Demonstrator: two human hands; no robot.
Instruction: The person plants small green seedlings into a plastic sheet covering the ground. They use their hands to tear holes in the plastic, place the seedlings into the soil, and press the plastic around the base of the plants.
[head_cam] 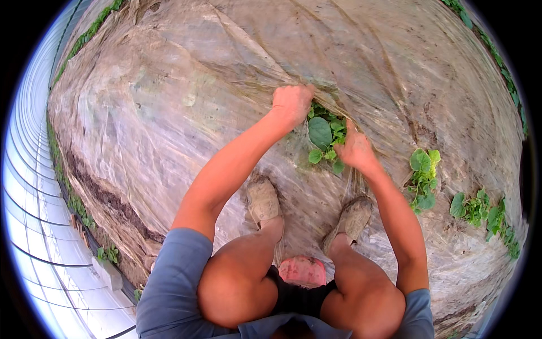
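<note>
My left hand (293,103) is a fist closed on the gathered edge of a thin, translucent plastic film (178,97) that covers the ground. Through an opening in this film shows a green leafy seedling (320,133) with one large rounded leaf, between my two hands. At the opening's right side is my right hand (357,148), its index finger stretched along the film's edge and its thumb beside the leaves. Creases in the film gather at this hand, whose curled fingers are partly hidden.
Further leafy plants (422,178) (476,208) come through the film at right. My muddy shoes (263,201) stand on it, with a dirty pink object (302,271) between my legs. A ribbed greenhouse wall (38,203) curves along the left, near a pale block (107,273).
</note>
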